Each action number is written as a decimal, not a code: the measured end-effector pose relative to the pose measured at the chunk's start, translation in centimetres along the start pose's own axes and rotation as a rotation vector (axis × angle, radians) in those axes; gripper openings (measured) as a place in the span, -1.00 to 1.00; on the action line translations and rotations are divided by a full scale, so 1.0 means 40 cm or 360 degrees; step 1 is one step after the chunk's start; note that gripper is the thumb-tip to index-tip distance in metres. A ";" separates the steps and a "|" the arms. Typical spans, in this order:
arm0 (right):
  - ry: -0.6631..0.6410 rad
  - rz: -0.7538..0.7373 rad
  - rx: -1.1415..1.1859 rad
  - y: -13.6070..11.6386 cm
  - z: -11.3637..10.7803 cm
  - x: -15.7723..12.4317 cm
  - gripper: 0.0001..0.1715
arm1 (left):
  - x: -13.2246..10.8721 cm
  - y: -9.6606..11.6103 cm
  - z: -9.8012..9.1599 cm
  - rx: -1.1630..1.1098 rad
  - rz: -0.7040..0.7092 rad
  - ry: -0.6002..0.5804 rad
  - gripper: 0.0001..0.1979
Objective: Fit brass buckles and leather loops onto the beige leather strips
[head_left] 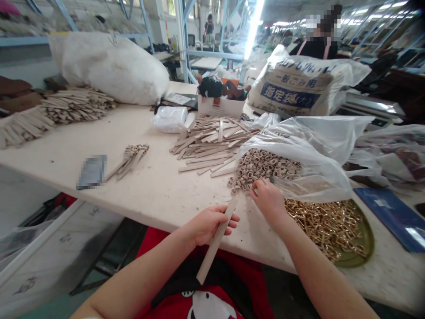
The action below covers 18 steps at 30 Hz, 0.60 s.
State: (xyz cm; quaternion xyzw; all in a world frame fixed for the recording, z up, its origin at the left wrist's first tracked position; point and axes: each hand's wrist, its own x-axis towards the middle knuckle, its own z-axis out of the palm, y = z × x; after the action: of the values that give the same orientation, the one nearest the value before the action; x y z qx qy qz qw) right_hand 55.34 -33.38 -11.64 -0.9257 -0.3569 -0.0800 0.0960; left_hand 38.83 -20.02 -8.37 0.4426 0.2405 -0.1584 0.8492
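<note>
My left hand is closed around a flat beige strap, thumb on top, held slantwise over the table's front edge. At the near edge of a heap of small beige loops, my right hand has its fingers curled together. Whatever is between those fingertips is too small to make out. The loops spill from the mouth of a clear plastic bag. Gold-coloured metal hardware pieces fill a round tray beside my right forearm. Beyond my hands lies a pile of loose beige straps.
A small bundle of straps with gold hardware and a pixelated item lie left. More straps are stacked far left, near a big white sack. A white box, a printed sack and a blue folder surround the work.
</note>
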 end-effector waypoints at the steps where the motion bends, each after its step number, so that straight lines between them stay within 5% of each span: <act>1: 0.0017 0.0029 0.0240 -0.009 -0.001 -0.013 -0.88 | 0.000 0.000 -0.002 -0.0003 0.0003 -0.0016 -0.75; 6: -0.0219 0.0425 0.1697 -0.066 0.013 -0.093 -0.69 | 0.005 -0.011 -0.014 0.0133 0.0058 0.0005 -0.74; 11: -0.0406 0.0941 0.2861 -0.119 0.019 -0.140 -0.73 | 0.012 -0.020 -0.025 0.0633 0.0351 0.0179 -0.61; 14: -0.0530 0.1036 0.3198 -0.138 0.012 -0.151 -0.57 | 0.009 -0.015 -0.025 0.0894 0.0444 0.0249 -0.61; 18: -0.0537 0.1059 0.3200 -0.152 0.011 -0.161 -0.67 | 0.001 -0.007 -0.019 0.1234 0.0614 0.0337 -0.74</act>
State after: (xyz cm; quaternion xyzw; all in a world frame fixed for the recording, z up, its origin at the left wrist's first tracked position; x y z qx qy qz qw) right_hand 46.53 -33.01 -12.71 -0.4719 0.0025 0.4097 0.7807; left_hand 38.52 -19.53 -8.95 0.7789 0.1619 -0.0295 0.6052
